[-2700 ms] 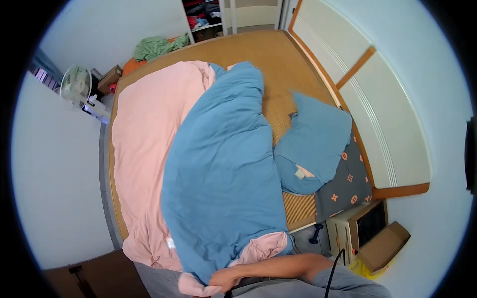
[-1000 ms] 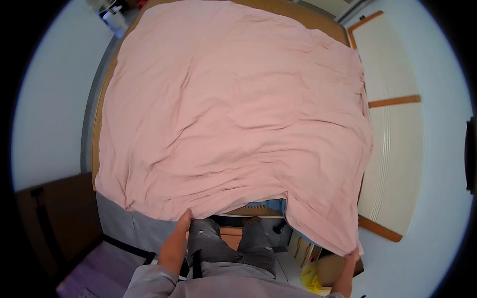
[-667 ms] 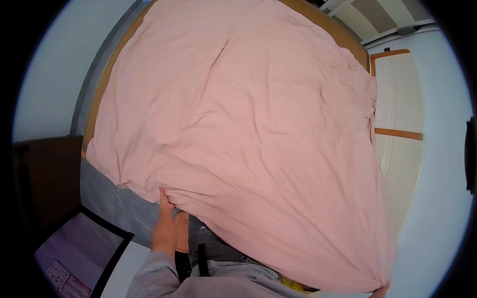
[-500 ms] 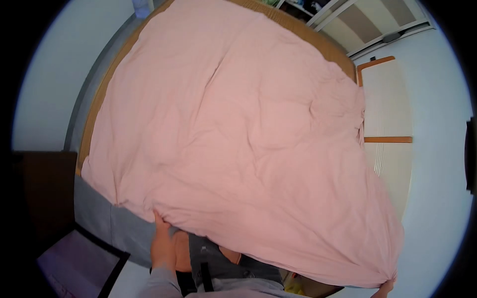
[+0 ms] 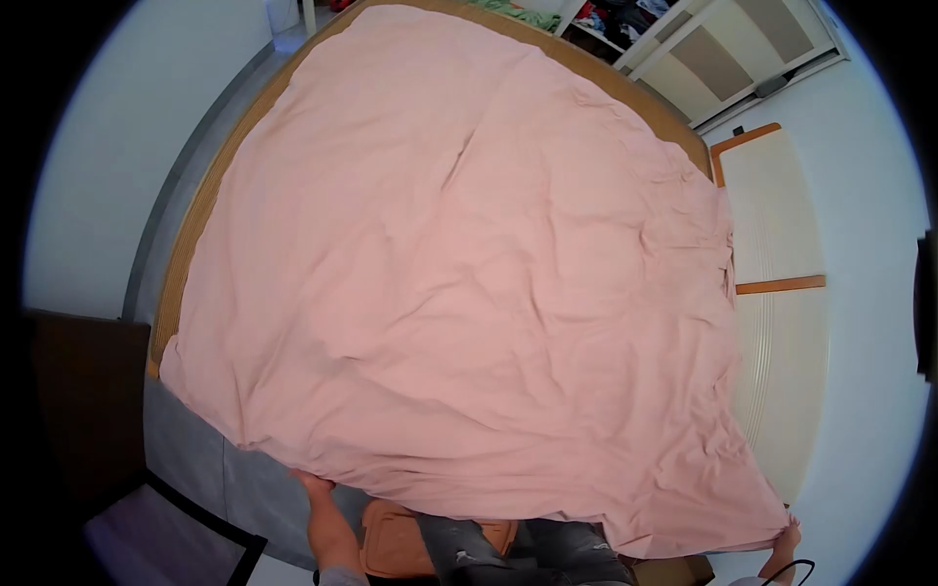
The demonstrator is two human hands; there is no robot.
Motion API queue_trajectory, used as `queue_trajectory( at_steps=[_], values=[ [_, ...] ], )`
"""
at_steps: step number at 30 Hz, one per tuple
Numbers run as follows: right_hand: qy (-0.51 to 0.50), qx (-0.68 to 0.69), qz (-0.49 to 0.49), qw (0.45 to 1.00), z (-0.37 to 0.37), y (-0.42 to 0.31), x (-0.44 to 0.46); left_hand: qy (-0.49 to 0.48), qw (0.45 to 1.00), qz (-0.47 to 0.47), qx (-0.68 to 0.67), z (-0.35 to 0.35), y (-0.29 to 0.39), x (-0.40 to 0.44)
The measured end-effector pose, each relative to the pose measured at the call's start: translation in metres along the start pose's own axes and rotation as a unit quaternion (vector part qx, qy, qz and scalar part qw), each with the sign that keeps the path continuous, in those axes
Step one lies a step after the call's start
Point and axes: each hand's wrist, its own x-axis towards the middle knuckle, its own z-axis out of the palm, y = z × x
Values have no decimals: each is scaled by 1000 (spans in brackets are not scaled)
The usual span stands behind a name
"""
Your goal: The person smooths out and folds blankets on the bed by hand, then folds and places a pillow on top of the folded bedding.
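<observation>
Dark panel: a flat, dark brown board [image 5: 88,410] stands at the lower left, beside grey floor tiles [image 5: 186,439] with a thin joint line.
Bed edge: a tan, finely ribbed woven mat [image 5: 186,264] shows as a curved strip along the quilt's left side and far end.
Left hand: the left hand [image 5: 315,481] is closed on the quilt's near hem, its fingers partly hidden by the cloth.
Pink quilt: the soft, matte quilt [image 5: 440,283] lies spread over the bed, rippled with shallow folds and bunched along the near hem.
Orange box: a smooth plastic box with rounded corners [image 5: 394,539] sits below the hem, beside the person's faded grey jeans [image 5: 547,549].
Wardrobe: beyond the far right of the bed, a pale door with taupe rectangular panels [image 5: 708,63].
Headboard: cream, with fine parallel grooves and orange-brown trim [image 5: 782,361], along the quilt's right side.
Right hand: the right hand [image 5: 789,535] is closed, gripping the quilt's gathered near right corner.
</observation>
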Motion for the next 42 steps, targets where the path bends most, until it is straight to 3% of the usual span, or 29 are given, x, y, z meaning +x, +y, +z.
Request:
queue_trajectory(
  at_steps=[3,5,9,11,14,17,22,24,25,26,28,29,30,32,33,35,36,37,38,39,40,42],
  values=[
    [-64,49,-1,997,17,5,-9,23,997,-35,71,7,11,1],
    [-101,20,-15,995,20,10,-15,-227,969,91,7,10,12,20],
    [-98,61,-2,993,-6,45,0,-147,981,117,45,19,39,12],
    [6,48,110,993,2,38,-17,-120,979,165,22,36,56,-16],
    [-16,54,128,990,-11,77,2,-128,956,260,36,43,74,-37],
    [-11,92,207,974,-3,92,-17,-150,939,310,19,77,91,-101],
    [-71,242,334,908,29,103,-8,-249,908,334,41,159,152,-194],
    [-151,289,268,907,55,73,33,-304,883,356,37,214,195,-222],
    [-122,278,48,952,63,90,79,-322,879,350,33,247,218,-232],
    [-92,276,30,956,59,81,118,-329,840,422,92,284,229,-282],
    [-45,287,33,956,34,28,186,-308,795,513,99,345,259,-380],
    [-47,300,19,952,10,15,218,-295,736,595,132,360,267,-434],
    [29,318,49,946,4,-31,194,-278,669,670,161,366,277,-468],
    [-62,358,-11,932,-51,-47,192,-161,673,696,191,356,334,-498],
    [-51,359,-6,932,-71,-47,173,-179,702,677,132,346,329,-523],
    [-100,334,-2,937,-92,-43,130,37,634,746,199,311,340,-534],
    [-93,330,2,939,-109,-24,123,133,623,734,234,292,359,-519],
    [1,145,-63,987,-123,30,136,142,640,718,235,271,368,-504],
    [94,-43,-126,987,-133,70,141,150,656,701,237,250,375,-490],
    [59,98,-74,991,-143,98,140,75,737,658,138,235,373,-480],
    [20,234,-20,972,-152,114,138,78,750,642,138,216,371,-476],
    [43,276,12,960,-148,111,114,132,734,647,160,175,396,-439]
  ],
)
